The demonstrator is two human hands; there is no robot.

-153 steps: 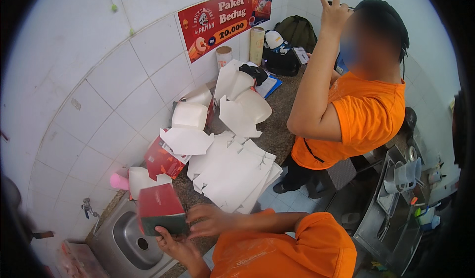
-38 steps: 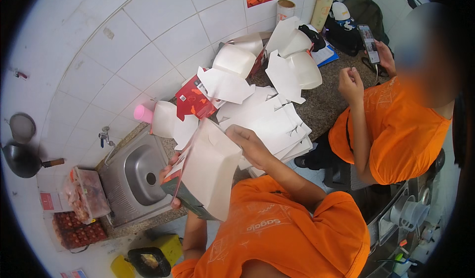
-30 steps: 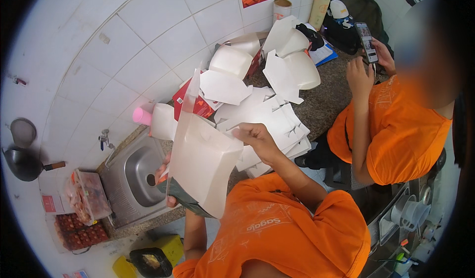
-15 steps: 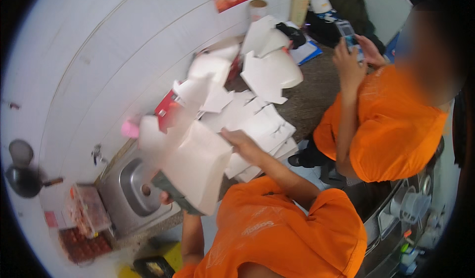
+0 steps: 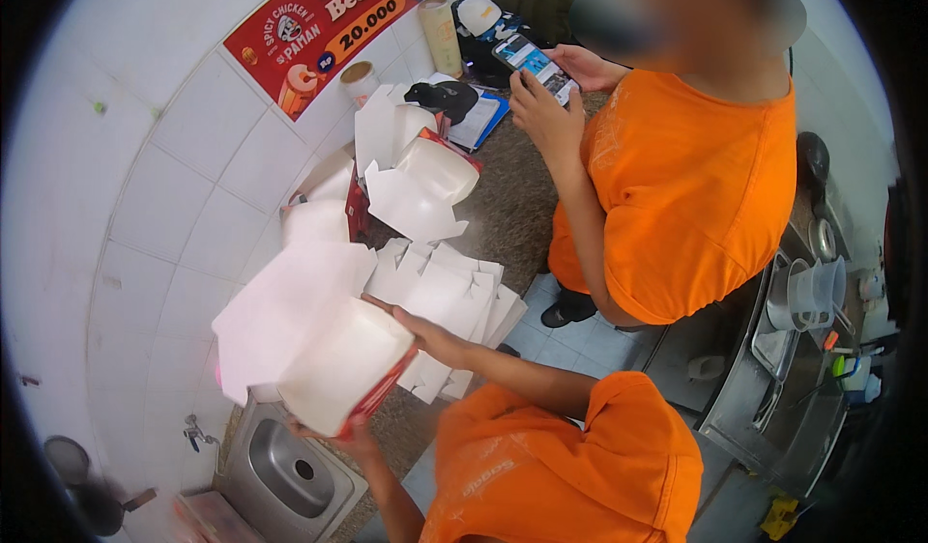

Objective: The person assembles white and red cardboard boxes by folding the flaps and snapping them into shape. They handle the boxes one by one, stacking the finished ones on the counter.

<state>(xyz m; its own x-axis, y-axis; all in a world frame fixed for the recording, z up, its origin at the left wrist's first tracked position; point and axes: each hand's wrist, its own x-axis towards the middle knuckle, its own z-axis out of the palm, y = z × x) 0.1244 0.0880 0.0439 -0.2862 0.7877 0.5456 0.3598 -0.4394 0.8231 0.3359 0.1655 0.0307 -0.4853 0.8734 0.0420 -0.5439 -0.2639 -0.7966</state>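
Note:
Both my hands hold a folded cardboard box (image 5: 333,364), white inside and red outside, with its lid flap up. My right hand (image 5: 425,333) grips its upper right edge. My left hand (image 5: 343,437) supports it from below, mostly hidden under the box. The box hovers over the counter edge near a small steel sink (image 5: 285,471). A stack of flat white box blanks (image 5: 449,297) lies on the speckled counter just beyond my right hand.
More assembled boxes (image 5: 425,171) are piled against the tiled wall. A person in an orange shirt (image 5: 696,185) stands to the right, holding a phone (image 5: 532,60). A red poster (image 5: 329,21) hangs on the wall. Steel shelving with containers (image 5: 812,292) stands at right.
The box has been turned in my hands from a flat open sheet into a folded shape. The other person has raised a phone in both hands.

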